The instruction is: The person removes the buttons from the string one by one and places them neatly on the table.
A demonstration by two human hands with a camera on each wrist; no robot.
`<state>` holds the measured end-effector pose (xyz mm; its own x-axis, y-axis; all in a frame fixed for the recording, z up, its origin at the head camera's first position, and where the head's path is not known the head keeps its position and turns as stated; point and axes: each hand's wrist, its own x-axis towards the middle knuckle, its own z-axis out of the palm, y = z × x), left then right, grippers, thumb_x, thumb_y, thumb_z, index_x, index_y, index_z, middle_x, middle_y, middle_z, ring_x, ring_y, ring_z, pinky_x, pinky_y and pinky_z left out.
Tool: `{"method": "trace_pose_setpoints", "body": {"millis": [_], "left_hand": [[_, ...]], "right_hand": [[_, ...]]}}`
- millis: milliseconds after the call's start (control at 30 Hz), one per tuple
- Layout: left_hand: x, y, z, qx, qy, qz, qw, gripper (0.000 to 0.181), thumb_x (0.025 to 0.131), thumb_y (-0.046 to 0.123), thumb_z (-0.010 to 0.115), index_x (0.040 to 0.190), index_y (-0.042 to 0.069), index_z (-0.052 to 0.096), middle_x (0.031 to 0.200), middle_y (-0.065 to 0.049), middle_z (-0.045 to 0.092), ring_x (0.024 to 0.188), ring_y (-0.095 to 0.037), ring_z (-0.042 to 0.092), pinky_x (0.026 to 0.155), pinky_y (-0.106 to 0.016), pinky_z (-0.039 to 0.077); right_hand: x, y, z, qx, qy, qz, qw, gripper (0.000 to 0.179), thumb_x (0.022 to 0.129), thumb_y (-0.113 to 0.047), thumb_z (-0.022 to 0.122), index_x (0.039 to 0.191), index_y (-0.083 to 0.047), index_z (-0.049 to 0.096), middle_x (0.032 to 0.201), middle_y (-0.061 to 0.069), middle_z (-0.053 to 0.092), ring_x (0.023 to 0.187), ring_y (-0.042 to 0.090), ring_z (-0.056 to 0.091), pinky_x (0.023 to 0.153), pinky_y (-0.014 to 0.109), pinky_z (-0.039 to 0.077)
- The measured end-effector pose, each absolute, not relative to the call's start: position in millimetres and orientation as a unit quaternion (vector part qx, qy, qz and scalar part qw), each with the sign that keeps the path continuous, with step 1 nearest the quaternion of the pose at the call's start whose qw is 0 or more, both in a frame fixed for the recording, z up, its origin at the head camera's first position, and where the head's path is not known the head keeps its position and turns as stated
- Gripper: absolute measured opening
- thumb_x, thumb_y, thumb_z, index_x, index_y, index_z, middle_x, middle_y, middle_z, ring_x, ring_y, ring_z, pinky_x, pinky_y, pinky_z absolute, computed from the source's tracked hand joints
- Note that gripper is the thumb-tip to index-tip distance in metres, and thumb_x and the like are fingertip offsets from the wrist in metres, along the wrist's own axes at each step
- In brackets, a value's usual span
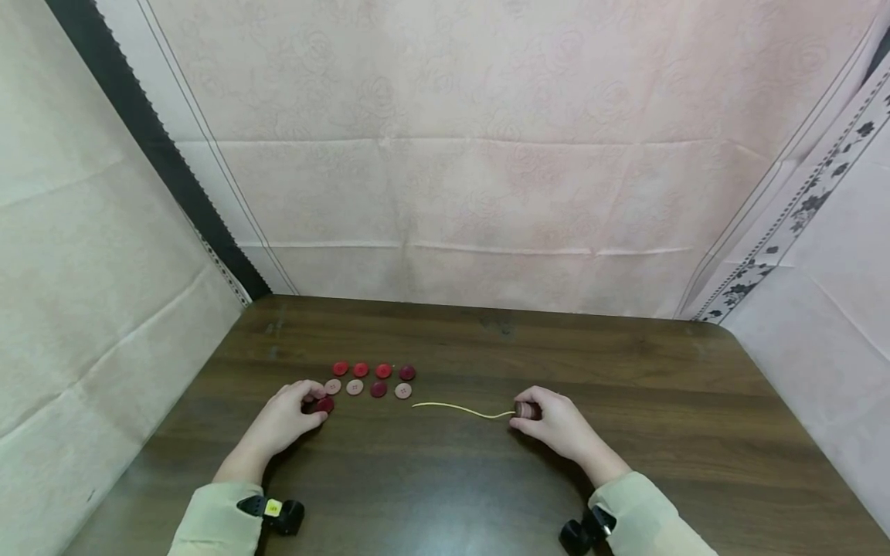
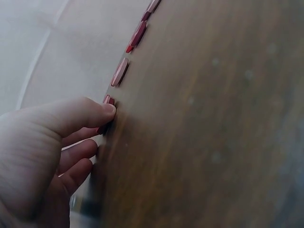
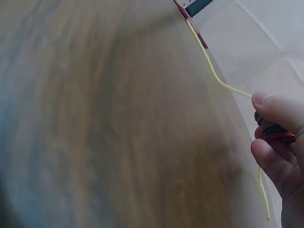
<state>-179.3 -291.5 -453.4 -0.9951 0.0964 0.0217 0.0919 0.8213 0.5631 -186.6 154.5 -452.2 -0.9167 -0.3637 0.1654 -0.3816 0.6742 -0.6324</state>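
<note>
My left hand is at the near left end of two rows of round buttons. Its thumb and index finger pinch a dark red button, partly hidden by the fingers, at the tabletop. In the left wrist view the thumb covers much of that button. Over on the right, my right hand grips a stack of buttons between thumb and fingers. A yellow string runs left from the stack across the table. In the right wrist view another end of the string hangs below the fingers.
Bright red buttons and a dark red one form the back row. Pale pink buttons and another dark red one lie in front. The brown wooden table is bordered by pale cloth behind.
</note>
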Motion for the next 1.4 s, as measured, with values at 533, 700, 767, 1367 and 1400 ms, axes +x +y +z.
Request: {"method": "trace_pose_setpoints", "body": {"millis": [533, 700, 767, 1367, 1400], "left_hand": [[-180, -292, -452, 0.055, 0.954, 0.296, 0.009, 0.032, 0.082, 0.012, 0.071, 0.112, 0.006, 0.061, 0.108, -0.009, 0.06, 0.103, -0.03, 0.053, 0.087, -0.052, 0.042], [-180, -293, -453, 0.057, 0.954, 0.295, 0.012, 0.032, 0.081, 0.011, 0.071, 0.111, 0.006, 0.061, 0.108, -0.009, 0.06, 0.102, -0.029, 0.053, 0.087, -0.051, 0.043], [-180, -293, -453, 0.057, 0.954, 0.295, 0.015, 0.032, 0.081, 0.011, 0.07, 0.112, 0.006, 0.061, 0.108, -0.009, 0.06, 0.102, -0.029, 0.053, 0.087, -0.051, 0.043], [-183, -261, -440, 0.089, 0.932, 0.348, -0.043, 0.043, 0.081, 0.022, 0.073, 0.118, 0.006, 0.058, 0.111, -0.008, 0.058, 0.102, -0.028, 0.055, 0.089, -0.048, 0.043], [-184, -258, -441, 0.092, 0.931, 0.351, -0.044, 0.043, 0.081, 0.022, 0.073, 0.118, 0.006, 0.059, 0.11, -0.007, 0.059, 0.102, -0.027, 0.055, 0.088, -0.047, 0.044]], "right_hand": [[-186, 153, -453, 0.199, -0.915, 0.351, 0.012, 0.025, 0.079, -0.024, 0.076, 0.098, -0.017, 0.063, 0.077, -0.014, 0.052, 0.074, 0.008, 0.05, 0.073, 0.028, 0.047], [-186, 153, -453, 0.198, -0.914, 0.354, 0.011, 0.024, 0.079, -0.024, 0.076, 0.098, -0.017, 0.062, 0.077, -0.014, 0.052, 0.074, 0.008, 0.05, 0.073, 0.028, 0.047], [-186, 153, -453, 0.198, -0.914, 0.353, 0.012, 0.024, 0.079, -0.024, 0.076, 0.097, -0.017, 0.062, 0.077, -0.014, 0.052, 0.074, 0.008, 0.05, 0.073, 0.028, 0.047], [-188, 153, -454, 0.203, -0.917, 0.343, 0.02, 0.027, 0.077, -0.023, 0.078, 0.099, -0.015, 0.064, 0.078, -0.012, 0.051, 0.075, 0.008, 0.049, 0.072, 0.029, 0.046], [-188, 153, -454, 0.205, -0.917, 0.341, 0.02, 0.027, 0.077, -0.022, 0.078, 0.099, -0.014, 0.064, 0.078, -0.012, 0.051, 0.075, 0.009, 0.049, 0.072, 0.029, 0.046]]}}
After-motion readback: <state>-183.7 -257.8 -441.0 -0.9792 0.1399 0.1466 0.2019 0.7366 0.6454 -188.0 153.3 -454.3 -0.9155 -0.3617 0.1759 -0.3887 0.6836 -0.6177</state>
